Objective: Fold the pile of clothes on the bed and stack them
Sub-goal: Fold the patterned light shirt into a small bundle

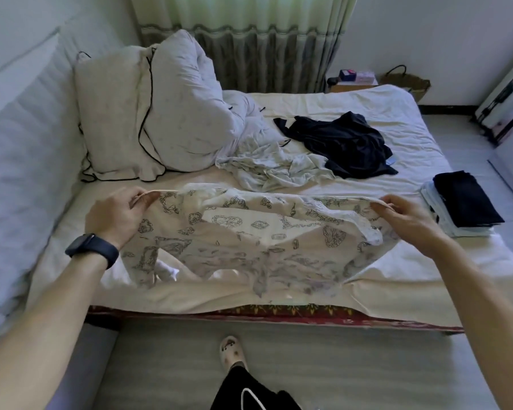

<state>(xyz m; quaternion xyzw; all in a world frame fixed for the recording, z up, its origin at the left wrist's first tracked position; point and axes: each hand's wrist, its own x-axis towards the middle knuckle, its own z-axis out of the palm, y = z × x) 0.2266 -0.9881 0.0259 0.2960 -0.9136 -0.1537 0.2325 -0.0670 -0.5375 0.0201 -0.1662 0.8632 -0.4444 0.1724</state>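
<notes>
A white garment with a dark line print [249, 232] is stretched out above the near part of the bed [382, 291]. My left hand [116, 214] pinches its upper left corner and my right hand [403, 217] pinches its upper right corner. Its lower part hangs down onto the sheet. Beyond it lie a crumpled pale grey garment [273, 170] and a crumpled dark navy garment [344, 143]. A stack of folded clothes [462, 208], dark piece on top, sits at the bed's right edge.
Two pillows [148, 113] lean at the head of the bed on the left, with a padded headboard [21, 143] beside them. A nightstand [353, 81], a woven bag [406, 82] and a suitcase [507, 99] stand beyond the bed. My foot in a slipper [231, 350] is on the floor.
</notes>
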